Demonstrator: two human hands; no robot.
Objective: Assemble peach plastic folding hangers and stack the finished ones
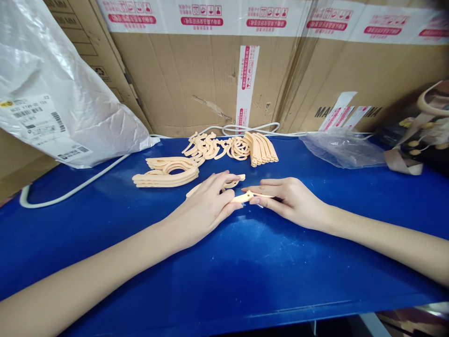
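Fingers of my left hand (210, 201) pinch a beige plastic hanger arm (241, 199) with a small hole near its end. My right hand (296, 201) grips a thinner beige hanger piece (262, 194) between thumb and fingers. The two pieces meet between my hands, just above the table; whether they are locked together I cannot tell. Behind and partly under my left hand lies another beige hanger part (240, 178), mostly hidden. Farther left is a stack of curved hanger arms (166, 179). Beyond my hands lie a pile of loose hook-shaped pieces (210, 146) and a row of straight arms (261, 150).
The blue table (252, 281) has its front edge near me. Cardboard boxes (196, 70) stand along the back. A white parcel bag (70, 93) is at left, with a white cable (77, 187) below. At right lie a clear plastic bag (345, 150) and a beige strap (403, 161).
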